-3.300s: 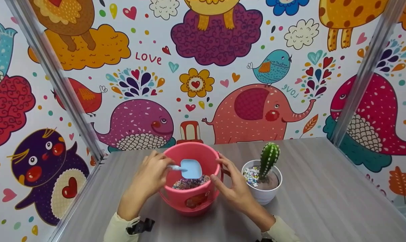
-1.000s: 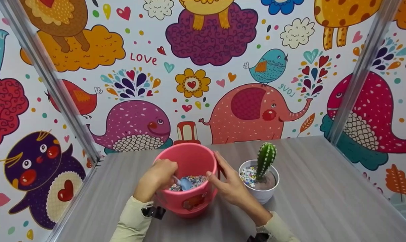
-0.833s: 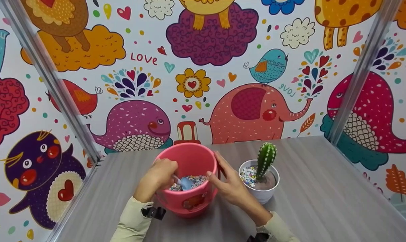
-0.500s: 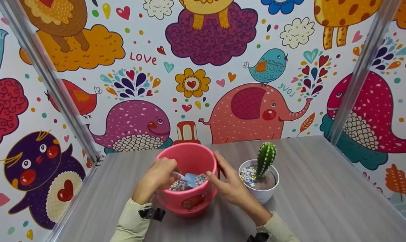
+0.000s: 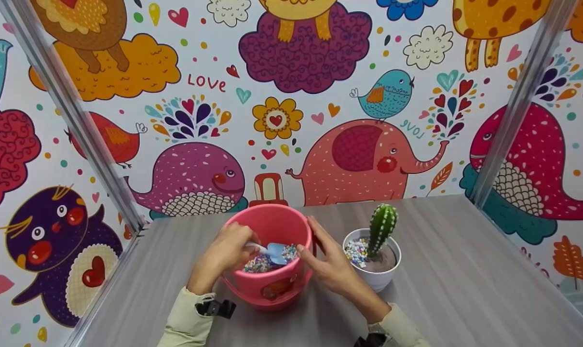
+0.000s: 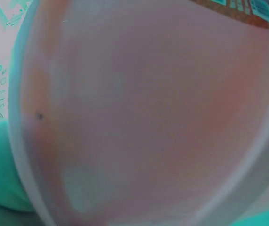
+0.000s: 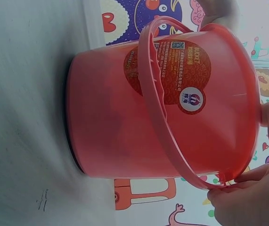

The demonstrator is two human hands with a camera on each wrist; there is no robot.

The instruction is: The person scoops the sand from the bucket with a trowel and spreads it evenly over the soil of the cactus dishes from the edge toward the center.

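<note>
A pink bucket (image 5: 250, 286) stands upright on the table, with multicoloured small beads (image 5: 256, 265) in its bottom. My left hand (image 5: 226, 250) reaches over the near-left rim and grips the white handle of a toy shovel. Its light blue blade (image 5: 277, 253) lies at the bead surface. My right hand (image 5: 334, 267) holds the bucket's right rim, thumb on the near side. In the right wrist view that hand (image 7: 252, 183) is at the rim beside the handle joint, and the bucket's handle (image 7: 160, 108) hangs down its side. The left wrist view is filled by the blurred bucket wall (image 6: 143, 113).
Just right of the right hand stands a white pot (image 5: 375, 279) with a green cactus (image 5: 383, 229) and coloured pebbles (image 5: 356, 251). Printed cartoon walls (image 5: 195, 168) and metal posts (image 5: 74, 115) enclose the grey table (image 5: 465, 279) at the back and sides.
The shovel was first held above the beads, then dipped into them on the left. Its blade has since moved right and slightly up. The right hand stays on the rim.
</note>
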